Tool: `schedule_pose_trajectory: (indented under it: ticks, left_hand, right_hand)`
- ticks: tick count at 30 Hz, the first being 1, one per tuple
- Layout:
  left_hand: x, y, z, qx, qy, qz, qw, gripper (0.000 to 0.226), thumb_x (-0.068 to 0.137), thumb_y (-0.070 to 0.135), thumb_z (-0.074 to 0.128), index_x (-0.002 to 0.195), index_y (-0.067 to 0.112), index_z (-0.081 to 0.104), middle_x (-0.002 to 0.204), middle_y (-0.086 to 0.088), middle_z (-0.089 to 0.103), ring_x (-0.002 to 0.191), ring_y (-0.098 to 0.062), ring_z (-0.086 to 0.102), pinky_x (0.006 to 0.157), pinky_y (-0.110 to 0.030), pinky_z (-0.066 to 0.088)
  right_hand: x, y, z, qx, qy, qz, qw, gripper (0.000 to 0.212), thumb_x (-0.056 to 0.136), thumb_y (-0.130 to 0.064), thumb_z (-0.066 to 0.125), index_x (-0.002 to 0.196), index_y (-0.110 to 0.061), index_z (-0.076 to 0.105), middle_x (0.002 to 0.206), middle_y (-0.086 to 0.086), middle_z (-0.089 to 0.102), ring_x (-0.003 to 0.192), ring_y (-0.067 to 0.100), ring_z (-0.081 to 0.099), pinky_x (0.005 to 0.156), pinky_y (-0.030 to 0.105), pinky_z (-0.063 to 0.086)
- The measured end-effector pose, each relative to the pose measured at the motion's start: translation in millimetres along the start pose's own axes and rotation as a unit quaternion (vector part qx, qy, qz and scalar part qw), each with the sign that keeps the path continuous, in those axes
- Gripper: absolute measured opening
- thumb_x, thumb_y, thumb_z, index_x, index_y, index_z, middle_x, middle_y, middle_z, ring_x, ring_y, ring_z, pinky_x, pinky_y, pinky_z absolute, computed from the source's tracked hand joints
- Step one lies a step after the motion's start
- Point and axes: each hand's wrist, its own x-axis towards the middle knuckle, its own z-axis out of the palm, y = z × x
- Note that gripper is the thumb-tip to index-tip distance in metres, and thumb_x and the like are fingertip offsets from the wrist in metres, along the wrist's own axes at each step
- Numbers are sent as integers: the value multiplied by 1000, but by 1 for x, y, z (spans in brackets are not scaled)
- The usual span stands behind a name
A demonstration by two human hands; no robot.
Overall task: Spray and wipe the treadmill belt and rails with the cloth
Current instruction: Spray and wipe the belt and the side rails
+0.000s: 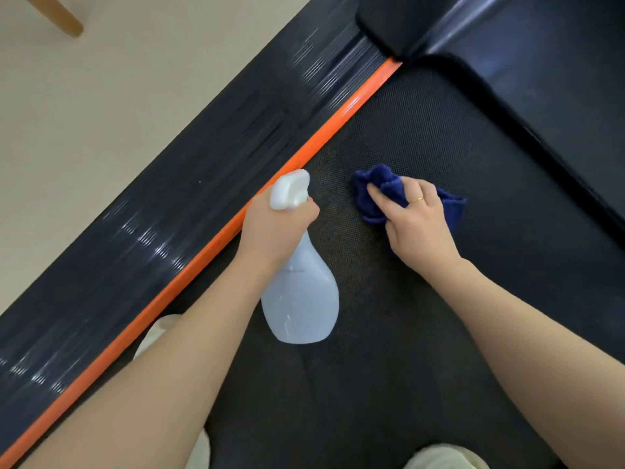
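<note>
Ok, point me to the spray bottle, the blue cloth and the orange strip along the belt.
spray bottle [301, 299], head view, on its translucent body below the left hand's grip.
blue cloth [378, 181], head view, on the bunched folds ahead of the right hand's fingers.
orange strip [341, 120], head view, midway along its upper stretch.

The light is soft and even, and quite bright. White shiny streaks of glare sit on the left rail [189, 184], and they look smeared. The far cover [541, 62] has a pale blue shine. The belt [422, 137] stays dark. Straight lines tilt and bend near the picture edges
</note>
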Motion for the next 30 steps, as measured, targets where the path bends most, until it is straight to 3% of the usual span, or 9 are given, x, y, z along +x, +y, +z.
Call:
schedule_pose_trajectory:
  ticks: [3,5,10,15,17,21,24,27,30]
  left_hand:
    - [-6,4,2,7,0,18,1000,10,81,14,59,79,5,55,74,-10,44,69,-19,41,63,-32,36]
    - [-14,10,9,2,-15,33,999,26,72,25,59,89,5,62,79,-4,54,75,-15,51,69,-32,43]
    - [-31,9,30,54,-40,-5,998,21,76,25,62,96,21,60,98,1,61,93,-17,57,83,-34,48]
    - [-56,-1,48,56,-107,12,993,18,80,14,63,97,8,64,92,-5,64,87,-18,59,64,-21,42]
    - [-60,-4,52,68,-102,18,992,9,80,13,61,80,5,57,77,-5,56,72,-17,51,58,-22,36]
    - [-60,-7,50,101,-55,-20,993,25,81,13,57,63,10,41,64,2,42,60,-12,39,52,-24,30]
    - [-56,-8,33,82,-9,-32,996,11,82,13,58,79,2,56,72,-1,48,62,-9,43,53,-21,35]
    - [-50,-9,11,37,23,-15,999,13,83,16,61,94,12,55,88,-2,55,79,-13,53,65,-23,41]
    - [-40,-4,-7,19,49,10,999,13,84,19,63,95,17,55,81,2,52,75,-14,52,59,-20,37]
  right_hand:
    - [-2,-6,-9,69,-1,60,996,46,84,-14,39,124,-9,60,118,24,52,103,40,45,86,47,44]
    - [-4,-7,-23,116,30,134,984,44,82,-12,43,122,-9,62,119,21,52,103,39,48,84,41,44]
    - [-10,17,-65,220,125,344,904,43,78,-17,42,114,-16,66,117,10,52,108,24,50,89,21,35]
    - [-44,38,-80,192,70,326,923,44,77,-18,42,113,-15,67,105,3,48,103,27,51,88,27,38]
    - [-53,35,-75,192,44,307,931,44,77,-19,43,113,-14,67,102,-1,46,102,28,51,88,28,38]
    - [-58,24,-63,206,1,275,939,41,79,-19,45,114,-13,67,104,-1,46,104,29,50,87,29,38]
    - [-46,15,-55,200,-15,244,949,36,86,-7,53,120,-13,63,110,4,46,107,31,47,89,31,38]
    - [-16,3,-46,183,-24,203,962,41,89,-4,51,129,-12,56,123,14,47,113,33,44,94,34,36]
    - [26,-9,-35,183,3,224,957,42,94,-7,46,135,-15,49,134,13,44,118,31,40,97,33,34]
